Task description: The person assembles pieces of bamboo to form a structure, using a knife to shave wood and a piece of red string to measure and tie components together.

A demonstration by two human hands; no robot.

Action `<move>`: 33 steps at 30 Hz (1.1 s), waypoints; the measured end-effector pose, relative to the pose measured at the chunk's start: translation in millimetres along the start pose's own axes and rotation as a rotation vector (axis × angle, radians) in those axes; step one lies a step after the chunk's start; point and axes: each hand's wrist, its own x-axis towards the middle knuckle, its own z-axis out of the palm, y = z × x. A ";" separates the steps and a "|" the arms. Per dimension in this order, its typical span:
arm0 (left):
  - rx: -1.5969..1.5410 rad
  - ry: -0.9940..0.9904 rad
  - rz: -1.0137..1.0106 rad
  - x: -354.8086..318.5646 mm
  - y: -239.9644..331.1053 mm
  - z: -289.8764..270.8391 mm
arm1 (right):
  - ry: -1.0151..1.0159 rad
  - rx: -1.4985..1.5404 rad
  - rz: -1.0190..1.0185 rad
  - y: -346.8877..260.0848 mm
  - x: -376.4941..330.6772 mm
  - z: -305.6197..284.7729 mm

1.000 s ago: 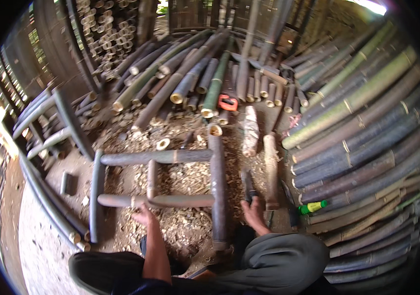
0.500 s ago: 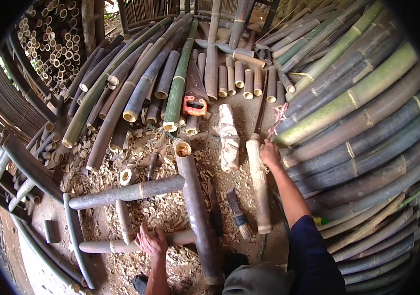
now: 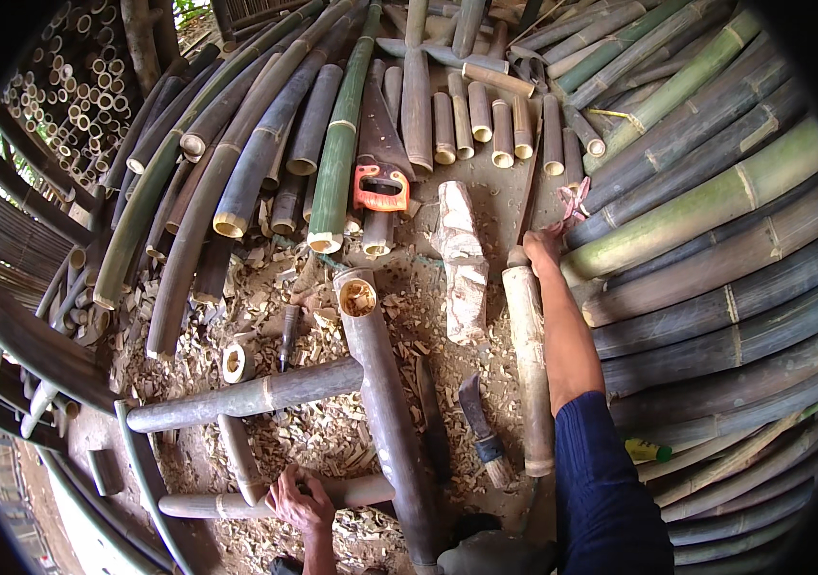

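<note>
My left hand (image 3: 301, 498) is curled over the lower bamboo rail (image 3: 208, 505) of a bamboo frame. A short bamboo strut (image 3: 239, 458) leans beside it. The frame's thick post (image 3: 390, 393) has an open top with chips inside. My right arm stretches forward, its hand (image 3: 543, 246) low beside the upper end of a pale bamboo length (image 3: 528, 364). Its fingers look bent; what they hold, if anything, is hidden. Just left of them is a long dark blade (image 3: 530, 182), and a pink strip (image 3: 574, 200) lies past the fingertips.
A red-handled saw (image 3: 382, 186) leans on bamboo poles ahead. A curved knife (image 3: 476, 412), a chisel-like tool (image 3: 288, 337) and a whitish wood piece (image 3: 463, 264) lie among wood chips. Stacked poles (image 3: 715, 259) line the right side; short bamboo pieces (image 3: 479, 112) stand at the back.
My right hand has moved farther forward and slightly left relative to the things around it, toward the long blade. My left hand stays at the lower rail, its fingers more curled. The view has shifted.
</note>
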 end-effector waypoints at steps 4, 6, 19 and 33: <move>-0.030 0.017 0.033 -1.8 4.8 7.1 | 0.192 0.351 -0.236 -1.2 -7.3 -14.7; -0.001 0.039 0.045 -3.1 -3.4 3.8 | 0.084 0.654 -0.295 -31.8 -43.1 -28.1; -0.313 -0.159 0.115 4.6 28.0 -23.1 | -1.192 0.860 -0.859 -72.7 -423.7 -163.7; -1.762 -0.667 0.493 7.1 185.4 -205.7 | -1.032 0.882 -1.215 -91.6 -467.8 -347.6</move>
